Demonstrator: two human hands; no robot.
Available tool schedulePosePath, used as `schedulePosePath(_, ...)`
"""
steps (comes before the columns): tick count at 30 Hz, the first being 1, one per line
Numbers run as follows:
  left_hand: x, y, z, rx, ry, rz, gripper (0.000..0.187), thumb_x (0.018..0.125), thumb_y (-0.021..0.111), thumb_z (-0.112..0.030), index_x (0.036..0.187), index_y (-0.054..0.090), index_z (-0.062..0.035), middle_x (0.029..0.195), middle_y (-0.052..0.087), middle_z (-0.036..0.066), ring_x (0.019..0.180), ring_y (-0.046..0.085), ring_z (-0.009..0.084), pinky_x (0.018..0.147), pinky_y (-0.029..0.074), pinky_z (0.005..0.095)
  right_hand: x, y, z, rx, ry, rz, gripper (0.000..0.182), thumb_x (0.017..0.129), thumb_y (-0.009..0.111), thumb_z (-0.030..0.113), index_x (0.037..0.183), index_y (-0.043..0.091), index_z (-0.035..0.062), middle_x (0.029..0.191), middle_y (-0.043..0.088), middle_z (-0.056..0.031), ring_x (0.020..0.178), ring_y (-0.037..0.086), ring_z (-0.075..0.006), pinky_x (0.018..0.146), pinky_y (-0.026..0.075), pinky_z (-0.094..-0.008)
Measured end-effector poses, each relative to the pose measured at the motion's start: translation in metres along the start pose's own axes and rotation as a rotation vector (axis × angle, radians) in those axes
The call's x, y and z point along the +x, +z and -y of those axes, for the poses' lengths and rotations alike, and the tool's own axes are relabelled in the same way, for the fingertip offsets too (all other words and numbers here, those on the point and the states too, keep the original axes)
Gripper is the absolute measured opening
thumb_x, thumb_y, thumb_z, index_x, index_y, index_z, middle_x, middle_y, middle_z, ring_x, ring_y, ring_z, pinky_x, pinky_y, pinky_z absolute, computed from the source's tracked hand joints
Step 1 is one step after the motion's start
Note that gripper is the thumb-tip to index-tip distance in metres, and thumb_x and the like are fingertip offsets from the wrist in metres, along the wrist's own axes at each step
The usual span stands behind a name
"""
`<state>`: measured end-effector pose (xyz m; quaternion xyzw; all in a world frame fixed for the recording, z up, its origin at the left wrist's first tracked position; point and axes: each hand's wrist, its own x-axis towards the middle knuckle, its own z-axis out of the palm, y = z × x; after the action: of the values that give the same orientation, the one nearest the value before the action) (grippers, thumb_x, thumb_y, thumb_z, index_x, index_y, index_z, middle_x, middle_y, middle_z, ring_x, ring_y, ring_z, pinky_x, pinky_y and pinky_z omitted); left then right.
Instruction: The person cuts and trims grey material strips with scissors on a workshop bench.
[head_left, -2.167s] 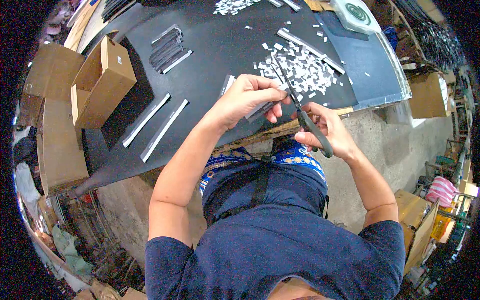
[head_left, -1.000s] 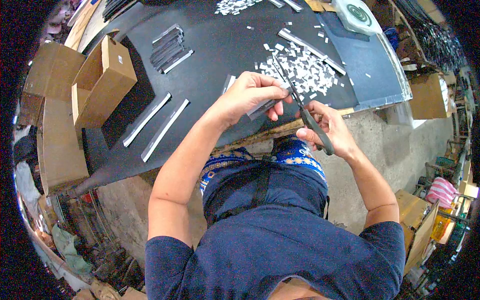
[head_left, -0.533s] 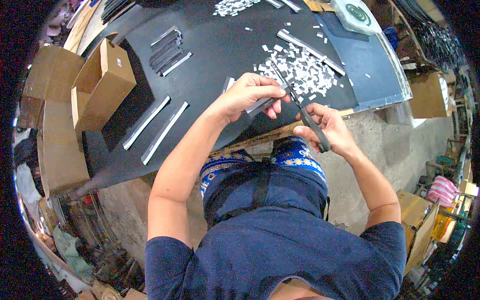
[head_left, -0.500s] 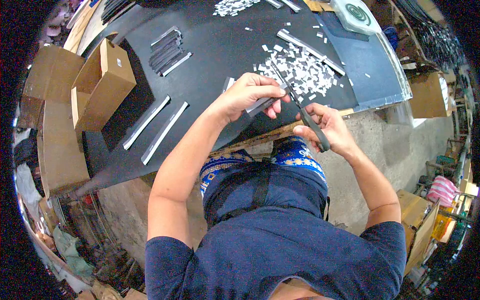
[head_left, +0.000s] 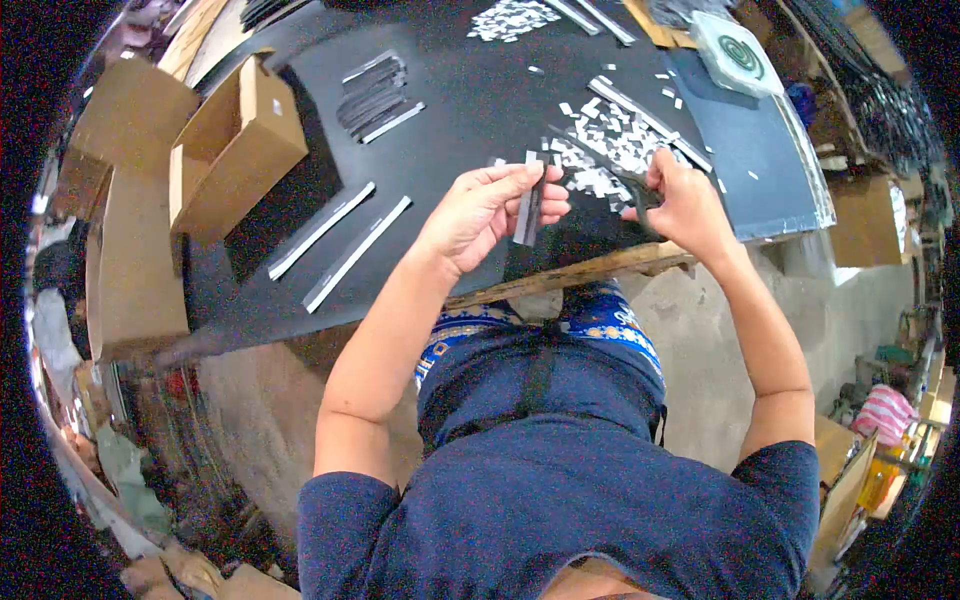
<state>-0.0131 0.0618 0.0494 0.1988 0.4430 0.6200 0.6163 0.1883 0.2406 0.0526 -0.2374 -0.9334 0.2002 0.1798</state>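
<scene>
My left hand is closed on a short black-and-white strip, pinched between thumb and fingers near the table's front edge. Dark scissors are gripped in my right hand, their blades pointing left and away from me, apart from the strip. Past the blades lies a heap of small cut white and grey pieces. A bundle of long strips rests along the heap's right side.
Two long strips lie on the black table, with a stack of dark strips behind them. An open cardboard box stands at the left. Another pile of pieces and a plastic tub with a green coil are farther back.
My right hand has moved up and right with the scissors, whose blades have come away from the strip. The strip in my left hand has turned more upright. The view has shifted slightly.
</scene>
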Motion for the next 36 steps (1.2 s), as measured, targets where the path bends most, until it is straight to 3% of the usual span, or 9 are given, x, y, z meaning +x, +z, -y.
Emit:
schedulePosePath(4, -0.015, -0.007, 0.012, -0.201, 0.033, -0.13, 0.035, 0.096, 0.055, -0.021, 0.12, 0.055, 0.0048, 0.108, 0.066, 0.015, 0.096, 0.067, 0.0224, 0.086, 0.056, 0.0334, 0.016, 0.002, -0.006, -0.095, -0.071, 0.231, 0.046, 0.057, 0.087, 0.018, 0.071, 0.047, 0.0015, 0.063, 0.056, -0.0164, 0.065, 0.058, -0.0372, 0.057, 0.043, -0.041)
schedulePosePath(10, -0.028, -0.012, 0.019, -0.302, 0.106, -0.241, 0.034, 0.098, 0.053, -0.023, 0.119, 0.056, 0.0024, 0.118, 0.062, 0.017, 0.108, 0.062, 0.0242, 0.092, 0.053, 0.0343, 0.032, -0.006, 0.005, -0.021, -0.186, 0.459, 0.03, 0.059, 0.081, 0.007, 0.081, 0.063, -0.0004, 0.071, 0.062, -0.0128, 0.066, 0.061, -0.0274, 0.06, 0.047, -0.0351)
schedulePosePath(13, -0.027, -0.006, 0.028, -0.329, 0.215, -0.303, 0.036, 0.098, 0.051, -0.028, 0.124, 0.054, -0.0022, 0.123, 0.06, 0.015, 0.114, 0.059, 0.0248, 0.097, 0.049, 0.0362, 0.026, 0.003, 0.044, 0.133, -0.282, 0.103, 0.019, 0.07, 0.075, 0.004, 0.087, 0.067, 0.002, 0.088, 0.065, -0.0104, 0.083, 0.062, -0.0222, 0.066, 0.048, -0.032)
schedulePosePath(16, -0.025, 0.002, 0.034, -0.358, 0.28, -0.353, 0.041, 0.098, 0.051, -0.032, 0.13, 0.048, -0.0075, 0.126, 0.058, 0.015, 0.118, 0.056, 0.0256, 0.098, 0.046, 0.0369, 0.007, 0.024, 0.09, 0.361, -0.281, -0.085, 0.021, 0.073, 0.075, 0.01, 0.09, 0.066, 0.004, 0.09, 0.062, -0.0125, 0.087, 0.061, -0.0307, 0.076, 0.049, -0.038)
schedulePosePath(19, -0.022, 0.009, 0.04, -0.445, 0.365, -0.34, 0.048, 0.096, 0.052, -0.038, 0.136, 0.041, -0.0125, 0.129, 0.056, 0.015, 0.12, 0.054, 0.0269, 0.1, 0.044, 0.039, -0.004, 0.048, 0.11, 0.333, -0.269, -0.204, 0.03, 0.07, 0.077, 0.01, 0.096, 0.064, 0.0033, 0.094, 0.061, -0.0124, 0.089, 0.061, -0.0301, 0.077, 0.05, -0.0371)
schedulePosePath(22, -0.024, 0.019, 0.04, -0.551, 0.398, -0.391, 0.047, 0.096, 0.056, -0.035, 0.133, 0.048, -0.0065, 0.121, 0.061, 0.014, 0.112, 0.059, 0.0238, 0.096, 0.047, 0.0361, -0.011, 0.065, 0.114, 0.36, -0.198, -0.219, 0.035, 0.07, 0.077, 0.01, 0.099, 0.062, 0.0026, 0.094, 0.059, -0.0127, 0.086, 0.06, -0.0309, 0.075, 0.05, -0.0379)
schedulePosePath(26, -0.025, 0.02, 0.042, -0.534, 0.38, -0.416, 0.047, 0.096, 0.055, -0.035, 0.135, 0.047, -0.0096, 0.125, 0.059, 0.013, 0.114, 0.058, 0.0227, 0.091, 0.048, 0.0349, -0.013, 0.07, 0.116, 0.346, -0.161, -0.249, 0.035, 0.07, 0.077, 0.009, 0.101, 0.061, 0.0025, 0.092, 0.059, -0.013, 0.085, 0.06, -0.0316, 0.074, 0.05, -0.0379)
schedulePosePath(28, -0.026, 0.022, 0.043, -0.539, 0.374, -0.428, 0.047, 0.096, 0.055, -0.036, 0.135, 0.047, -0.0105, 0.126, 0.059, 0.012, 0.114, 0.058, 0.0223, 0.091, 0.048, 0.0346, -0.012, 0.07, 0.115, 0.295, -0.177, -0.286, 0.032, 0.07, 0.077, 0.004, 0.099, 0.065, 0.0022, 0.085, 0.061, -0.0095, 0.07, 0.059, -0.0212, 0.063, 0.049, -0.0307)
schedulePosePath(36, -0.027, 0.02, 0.046, -0.49, 0.363, -0.416, 0.047, 0.097, 0.05, -0.04, 0.135, 0.041, -0.0142, 0.134, 0.054, 0.011, 0.123, 0.052, 0.023, 0.094, 0.045, 0.0334, -0.017, 0.075, 0.112, 0.36, -0.139, -0.267, 0.028, 0.072, 0.075, 0.002, 0.098, 0.066, 0.0011, 0.084, 0.062, -0.0101, 0.067, 0.06, -0.0202, 0.06, 0.049, -0.0296)
